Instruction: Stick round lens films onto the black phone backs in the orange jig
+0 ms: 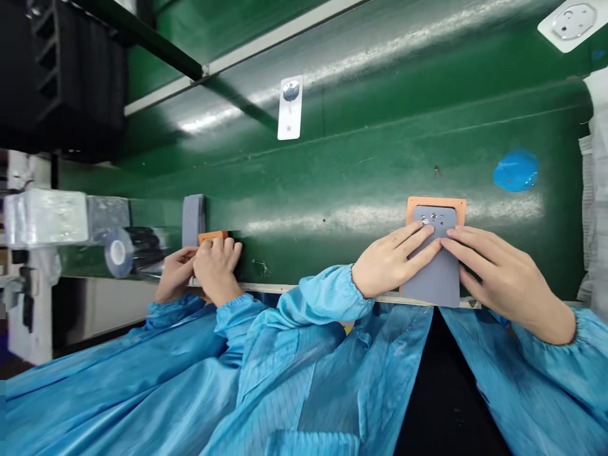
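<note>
In the head view, a grey pad point(433, 285) is seen lying on an orange plate point(437, 202) at the near edge of the green worktop point(361, 164). It is pressed from both sides by the left hand point(392, 263) and the right hand point(501, 278), with fingers point(418, 250) stretched flat rather than curled. Further left, an orange piece point(212, 237) is held by a co-worker's hands point(216, 266).

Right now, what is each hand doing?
Left hand: open, lying flat on the grey panel.
Right hand: open, flat on the same panel.
</note>
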The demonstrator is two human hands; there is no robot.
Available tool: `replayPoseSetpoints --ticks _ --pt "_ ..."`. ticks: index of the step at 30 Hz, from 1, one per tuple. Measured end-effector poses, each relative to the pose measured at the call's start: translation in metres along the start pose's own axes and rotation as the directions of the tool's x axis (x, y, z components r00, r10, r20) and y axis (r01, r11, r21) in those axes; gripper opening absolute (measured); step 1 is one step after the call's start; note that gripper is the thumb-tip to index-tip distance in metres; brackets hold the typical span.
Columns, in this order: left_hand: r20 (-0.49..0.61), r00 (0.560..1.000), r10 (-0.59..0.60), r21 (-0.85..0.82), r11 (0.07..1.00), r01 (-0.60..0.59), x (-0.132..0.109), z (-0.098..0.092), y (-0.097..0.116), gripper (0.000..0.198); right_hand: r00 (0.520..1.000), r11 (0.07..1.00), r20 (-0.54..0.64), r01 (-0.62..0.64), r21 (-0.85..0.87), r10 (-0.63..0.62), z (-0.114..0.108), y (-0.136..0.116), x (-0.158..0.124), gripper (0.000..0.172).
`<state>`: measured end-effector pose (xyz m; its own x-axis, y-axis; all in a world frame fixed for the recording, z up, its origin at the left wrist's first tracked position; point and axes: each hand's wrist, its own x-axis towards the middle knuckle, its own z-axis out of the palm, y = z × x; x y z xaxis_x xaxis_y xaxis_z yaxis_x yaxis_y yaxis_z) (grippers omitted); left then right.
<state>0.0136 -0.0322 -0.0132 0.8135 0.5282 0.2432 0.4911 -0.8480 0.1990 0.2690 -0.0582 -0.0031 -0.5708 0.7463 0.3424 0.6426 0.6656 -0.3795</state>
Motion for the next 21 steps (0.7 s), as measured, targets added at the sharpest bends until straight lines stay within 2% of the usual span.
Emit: replayPoseSetpoints --ticks 5,9,11,15,21 --pt "-0.018 1.000 0.013 0.057 0.998 -0.012 -0.001 0.017 -0.001 0.041 0.999 0.994 -0.024 0.032 -0.102 -0.035 0.015 0.003 -0.003 0.040" --pt "0.038 0.998 -0.040 0.052 0.998 0.038 -0.003 0.020 -0.003 0.037 0.999 0.989 -0.013 0.046 -0.139 -0.048 0.017 0.007 -0.003 0.039" --pt "0.063 0.995 -0.084 0.070 0.994 0.079 -0.002 0.021 -0.004 0.035 1.000 0.988 0.003 0.031 -0.153 -0.031 0.021 0.009 -0.002 0.041" --pt "0.071 0.991 -0.118 0.110 0.988 0.110 0.001 0.027 -0.007 0.029 0.994 0.984 0.106 -0.022 -0.178 0.041 0.030 0.010 0.000 0.048" --pt "0.090 0.984 -0.157 -0.005 0.987 0.158 -0.005 0.035 -0.004 0.036 0.980 0.983 0.160 -0.089 -0.160 0.115 0.036 0.001 0.000 0.063"
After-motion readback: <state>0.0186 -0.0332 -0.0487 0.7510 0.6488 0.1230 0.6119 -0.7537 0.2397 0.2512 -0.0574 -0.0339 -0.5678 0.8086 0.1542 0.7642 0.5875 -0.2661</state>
